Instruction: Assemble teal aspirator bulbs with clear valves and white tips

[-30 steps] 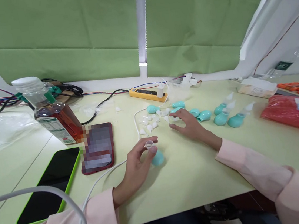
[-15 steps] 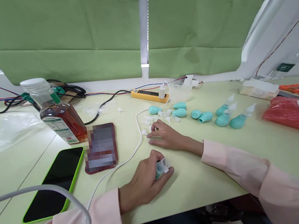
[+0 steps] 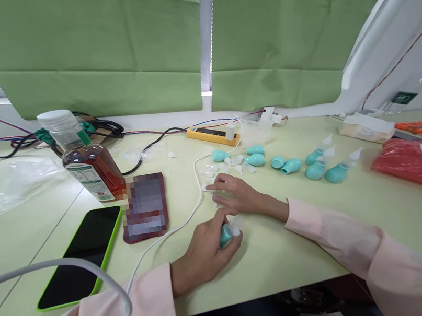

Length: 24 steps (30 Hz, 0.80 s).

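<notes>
1. Green blinds (image 3: 99,48) hang behind a pale yellow-green bench (image 3: 288,252), which carries everything below.
2. At the near middle of the bench, the left hand (image 3: 205,251) is curled shut around a teal bulb (image 3: 225,235) – its clear cap end pokes out past the thumb and fingers, and the hand rests on the bench.
3. Just beyond the teal bulb, the right hand (image 3: 236,196) lies low on the bench, its fingertips pinching a small white tip (image 3: 204,187); the grip is closed on that piece.
4. A white cable (image 3: 174,230) runs from beside the small white tip, past the left of the teal bulb, towards the near edge.
5. Farther back from the teal bulb lie loose clear and white tips (image 3: 216,169) with more teal bulbs (image 3: 254,159) among them – and to the right of these, three capped bulbs (image 3: 321,165) in a row.
6. Behind those, a yellow power strip (image 3: 212,135) sits near the blinds.
7. Left of the teal bulb lie a dark red case (image 3: 145,207), a green-edged phone (image 3: 81,256) and, farther back, a bottle of brown liquid (image 3: 87,163).
8. Far right of the teal bulb lies a red packet (image 3: 418,164).
</notes>
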Each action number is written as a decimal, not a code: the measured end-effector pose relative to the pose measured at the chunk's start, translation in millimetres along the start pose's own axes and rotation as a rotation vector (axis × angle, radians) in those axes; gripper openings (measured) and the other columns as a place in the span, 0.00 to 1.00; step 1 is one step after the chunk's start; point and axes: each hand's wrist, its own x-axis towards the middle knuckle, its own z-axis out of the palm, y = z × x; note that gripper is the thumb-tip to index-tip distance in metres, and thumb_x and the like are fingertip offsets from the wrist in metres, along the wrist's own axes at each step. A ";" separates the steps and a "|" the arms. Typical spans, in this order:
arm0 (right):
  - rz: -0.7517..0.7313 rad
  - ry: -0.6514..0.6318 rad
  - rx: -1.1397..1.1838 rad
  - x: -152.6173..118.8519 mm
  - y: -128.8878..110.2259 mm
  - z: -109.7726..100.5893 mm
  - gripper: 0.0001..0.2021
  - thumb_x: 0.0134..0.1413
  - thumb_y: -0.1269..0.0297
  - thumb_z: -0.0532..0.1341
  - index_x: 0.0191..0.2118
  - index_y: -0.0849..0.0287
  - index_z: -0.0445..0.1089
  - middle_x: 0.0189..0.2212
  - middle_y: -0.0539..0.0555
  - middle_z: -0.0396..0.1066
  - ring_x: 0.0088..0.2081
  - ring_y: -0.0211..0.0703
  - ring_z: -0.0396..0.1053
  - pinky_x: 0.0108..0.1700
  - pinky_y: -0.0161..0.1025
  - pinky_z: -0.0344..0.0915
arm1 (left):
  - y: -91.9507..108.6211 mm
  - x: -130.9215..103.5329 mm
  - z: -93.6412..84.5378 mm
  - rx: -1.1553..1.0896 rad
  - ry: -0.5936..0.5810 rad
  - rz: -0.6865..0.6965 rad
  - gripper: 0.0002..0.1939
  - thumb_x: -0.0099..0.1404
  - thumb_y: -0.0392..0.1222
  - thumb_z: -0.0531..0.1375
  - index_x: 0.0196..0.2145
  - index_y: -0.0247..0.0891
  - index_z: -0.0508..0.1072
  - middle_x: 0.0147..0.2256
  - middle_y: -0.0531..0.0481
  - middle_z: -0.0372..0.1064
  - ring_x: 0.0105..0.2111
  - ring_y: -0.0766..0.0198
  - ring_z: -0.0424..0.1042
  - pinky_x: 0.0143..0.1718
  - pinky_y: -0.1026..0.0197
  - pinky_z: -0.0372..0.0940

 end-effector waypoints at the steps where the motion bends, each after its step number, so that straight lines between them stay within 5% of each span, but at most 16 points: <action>1: 0.040 0.005 -0.024 3.0 -0.2 1.9 0.15 0.52 0.62 0.53 0.46 0.57 0.64 0.35 0.55 0.61 0.35 0.39 0.61 0.35 0.37 0.61 | 0.5 -0.1 0.1 -0.005 0.004 -0.007 0.12 0.58 0.41 0.50 0.41 0.37 0.60 0.29 0.51 0.66 0.25 0.65 0.64 0.26 0.64 0.58; 8: 0.133 0.074 -0.047 22.2 3.9 15.8 0.12 0.49 0.62 0.56 0.38 0.61 0.68 0.34 0.57 0.61 0.39 0.44 0.60 0.42 0.44 0.60 | -3.9 4.0 2.9 -0.114 0.079 -0.099 0.11 0.58 0.43 0.52 0.38 0.38 0.65 0.31 0.51 0.69 0.29 0.65 0.66 0.33 0.63 0.60; 13: 0.130 0.112 0.121 11.5 0.3 -22.7 0.11 0.50 0.64 0.55 0.41 0.60 0.65 0.35 0.55 0.66 0.37 0.41 0.64 0.42 0.42 0.62 | -10.3 8.2 3.7 -0.219 0.207 -0.154 0.14 0.57 0.46 0.54 0.40 0.38 0.68 0.34 0.52 0.70 0.32 0.65 0.67 0.34 0.65 0.60; 18: 0.313 -0.085 0.749 -26.7 -8.2 -61.0 0.10 0.41 0.65 0.62 0.34 0.62 0.70 0.29 0.53 0.68 0.26 0.34 0.64 0.27 0.35 0.65 | -8.3 8.3 3.7 -0.232 0.204 -0.170 0.12 0.55 0.46 0.56 0.35 0.37 0.71 0.31 0.52 0.72 0.30 0.64 0.68 0.33 0.64 0.61; 21: 0.333 -0.214 0.866 -45.0 -14.0 -59.6 0.11 0.42 0.67 0.62 0.35 0.61 0.72 0.25 0.51 0.67 0.22 0.31 0.61 0.22 0.32 0.62 | -6.5 8.4 3.7 -0.230 0.169 -0.128 0.12 0.55 0.46 0.56 0.34 0.37 0.72 0.31 0.51 0.73 0.30 0.64 0.69 0.34 0.64 0.62; 24: 0.312 -0.196 0.869 -50.6 -18.8 -54.0 0.11 0.42 0.68 0.62 0.36 0.59 0.72 0.24 0.50 0.66 0.20 0.30 0.62 0.20 0.30 0.60 | -6.8 8.5 4.3 -0.234 0.169 -0.094 0.12 0.55 0.45 0.57 0.34 0.38 0.73 0.31 0.50 0.73 0.29 0.63 0.70 0.32 0.64 0.62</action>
